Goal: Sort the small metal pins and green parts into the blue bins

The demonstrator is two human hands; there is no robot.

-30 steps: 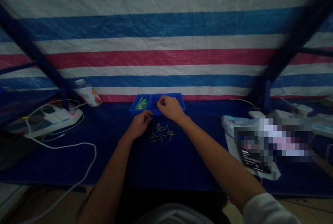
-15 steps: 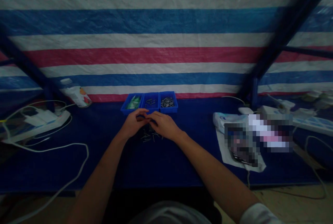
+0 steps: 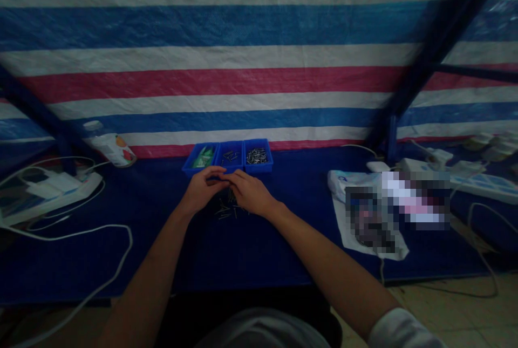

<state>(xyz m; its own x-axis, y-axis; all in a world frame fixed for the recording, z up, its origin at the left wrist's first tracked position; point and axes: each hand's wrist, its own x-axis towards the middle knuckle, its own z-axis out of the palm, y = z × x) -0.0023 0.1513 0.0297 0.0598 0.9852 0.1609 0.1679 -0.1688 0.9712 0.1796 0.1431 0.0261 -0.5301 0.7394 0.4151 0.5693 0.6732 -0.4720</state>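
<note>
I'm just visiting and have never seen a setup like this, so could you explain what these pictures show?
No machine here: these are a person's bare left hand and right hand. Every picture comes from one camera worn on that person's head, looking forward and down. On the blue table, thin metal pieces lie scattered below the hands. Just beyond stand three blue bins: green packets in the left one, a few metal pieces in the middle, many more in the right. A bottle leans at the left. The fingertips meet, but whether they hold anything is too dark and small to tell.
</note>
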